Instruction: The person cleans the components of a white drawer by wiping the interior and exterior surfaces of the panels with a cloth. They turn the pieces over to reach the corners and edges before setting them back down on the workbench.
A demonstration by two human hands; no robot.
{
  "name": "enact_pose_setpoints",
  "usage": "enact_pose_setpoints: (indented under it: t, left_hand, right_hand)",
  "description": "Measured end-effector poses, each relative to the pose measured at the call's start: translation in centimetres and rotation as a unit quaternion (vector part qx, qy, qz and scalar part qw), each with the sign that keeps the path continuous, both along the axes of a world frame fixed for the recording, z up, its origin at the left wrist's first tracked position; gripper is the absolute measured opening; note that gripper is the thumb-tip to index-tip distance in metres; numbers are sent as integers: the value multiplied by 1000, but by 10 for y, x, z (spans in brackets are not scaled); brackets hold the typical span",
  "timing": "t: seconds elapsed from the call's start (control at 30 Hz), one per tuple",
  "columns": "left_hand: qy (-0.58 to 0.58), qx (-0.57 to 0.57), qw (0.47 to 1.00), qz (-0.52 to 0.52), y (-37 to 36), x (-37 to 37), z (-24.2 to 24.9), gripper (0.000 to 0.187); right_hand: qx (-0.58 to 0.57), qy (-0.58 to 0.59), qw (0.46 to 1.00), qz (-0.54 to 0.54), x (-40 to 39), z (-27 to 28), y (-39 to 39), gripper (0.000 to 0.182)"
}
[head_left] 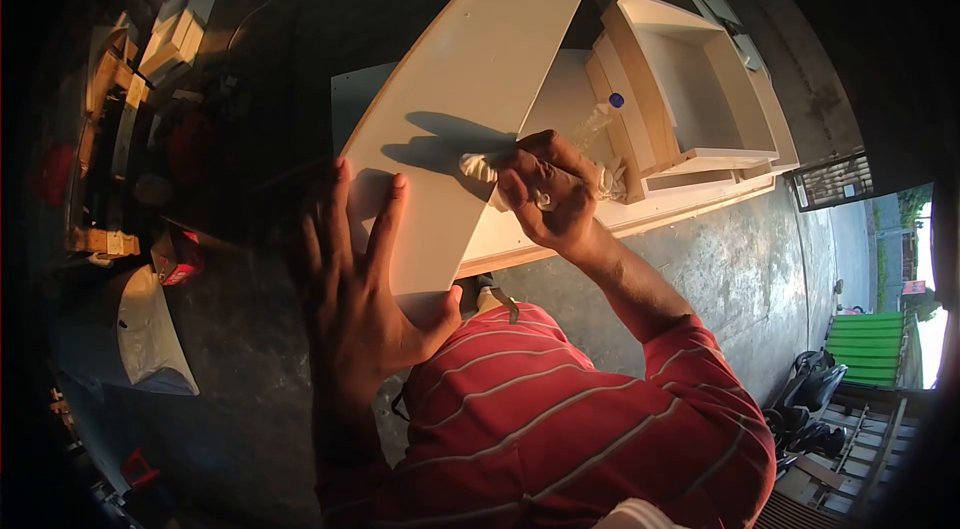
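Note:
A long white board (483, 59) with a curved wooden-coloured edge lies tilted in front of me. My left hand (360, 289) rests at its near left end, fingers spread, with the fingertips on the board and the thumb by its near corner. Over the board's right edge, my right hand (550, 184) is closed around a crumpled white cloth (478, 167), whose bunched end sticks out toward the board. Shadows of this hand fall across the white face. Just beyond the right hand lies a clear plastic bottle (592, 125) with a blue cap (616, 100).
An open white drawer box (690, 79) stands at the right on a larger white panel (690, 201). Wooden pieces (120, 129) and a red box (176, 257) are at the left. A pale curved piece (155, 334) lies on the concrete floor (250, 349). A green panel (865, 349) shows outside.

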State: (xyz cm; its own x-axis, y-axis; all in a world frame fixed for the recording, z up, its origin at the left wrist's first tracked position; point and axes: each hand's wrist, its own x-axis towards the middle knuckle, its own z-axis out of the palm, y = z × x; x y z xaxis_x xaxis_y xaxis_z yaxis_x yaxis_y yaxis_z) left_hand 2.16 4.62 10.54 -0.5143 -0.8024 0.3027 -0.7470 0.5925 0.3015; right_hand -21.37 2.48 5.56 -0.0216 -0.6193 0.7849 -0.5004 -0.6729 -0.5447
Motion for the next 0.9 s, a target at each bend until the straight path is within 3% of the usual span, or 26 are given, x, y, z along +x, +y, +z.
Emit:
enact_pose_setpoints:
  t: [0.03,0.1,0.17,0.23,0.3,0.33,0.37,0.43,0.63,0.77,0.83,0.87,0.9]
  left_hand:
    - [2,-4,1000,-2,0,0,-1,93]
    - [0,-4,1000,-11,2,-1,-1,93]
    - [-2,-7,1000,-10,3,-2,1,93]
    - [-2,-10,1000,-11,1,2,-2,93]
    - [-3,-17,1000,-11,-2,3,-2,93]
    - [-2,-16,1000,-11,-1,3,-1,93]
    - [-2,-12,1000,-11,0,2,-2,93]
    - [-3,-13,1000,-10,1,0,-2,93]
    - [-8,-11,1000,-13,0,3,-3,93]
    - [-14,-11,1000,-8,0,2,-1,94]
    - [-13,-6,1000,-8,2,0,1,93]
    - [-11,-4,1000,-8,2,-1,1,93]
    - [-11,-2,1000,-10,3,-1,1,93]
  right_hand:
    - [18,-14,1000,13,0,-1,2,4]
    - [-54,69,995,-49,-22,2,-16,5]
    - [-31,89,985,-145,-47,-2,-39,3]
    - [-37,59,984,-164,-47,-2,-46,3]
    - [-59,93,990,-87,-33,1,-31,6]
    - [-1,29,999,-27,-17,0,-12,9]
    - [-26,91,995,-29,-6,3,-2,9]
    - [4,40,999,-3,-8,1,-1,7]
    - [-20,20,990,-135,-34,-5,-39,3]
    - [-20,13,1000,-19,-4,-9,-5,2]
    - [23,-61,998,-4,-15,-6,-13,3]
    - [-31,12,998,-62,-33,-11,-30,5]
    - [-6,28,992,-122,-45,-10,-41,4]
